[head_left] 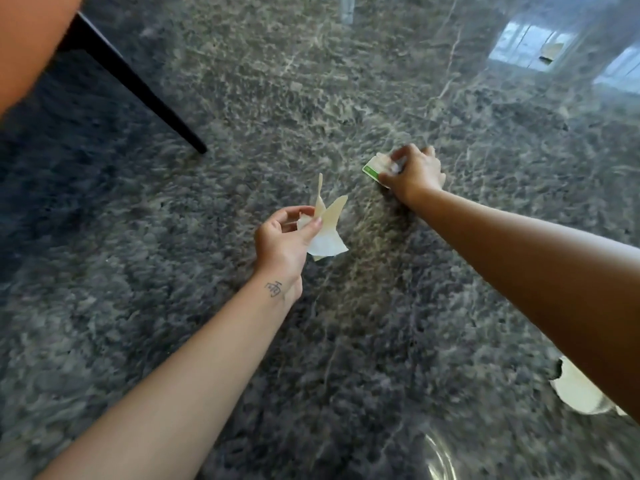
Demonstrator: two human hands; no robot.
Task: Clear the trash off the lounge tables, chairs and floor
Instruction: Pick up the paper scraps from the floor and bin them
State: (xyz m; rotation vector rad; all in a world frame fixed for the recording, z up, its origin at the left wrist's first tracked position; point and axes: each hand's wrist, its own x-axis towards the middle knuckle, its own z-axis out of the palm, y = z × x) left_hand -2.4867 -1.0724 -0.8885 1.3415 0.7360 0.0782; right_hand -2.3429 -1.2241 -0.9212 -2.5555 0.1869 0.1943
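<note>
While the left hand [282,237] grips crumpled cream paper scraps [325,230], the right hand [414,171] pinches a green-edged white wrapper [375,167] off the dark marble floor [311,81]; a torn white scrap [578,393] near right remains.

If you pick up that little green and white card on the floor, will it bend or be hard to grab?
The card lies flat on the shiny stone floor, so it is probably hard to get fingers under. The right hand is pressing on it, maybe to slide or lift an edge. It looks thin and light, likely stiffer than the crumpled paper in the left hand.
</note>
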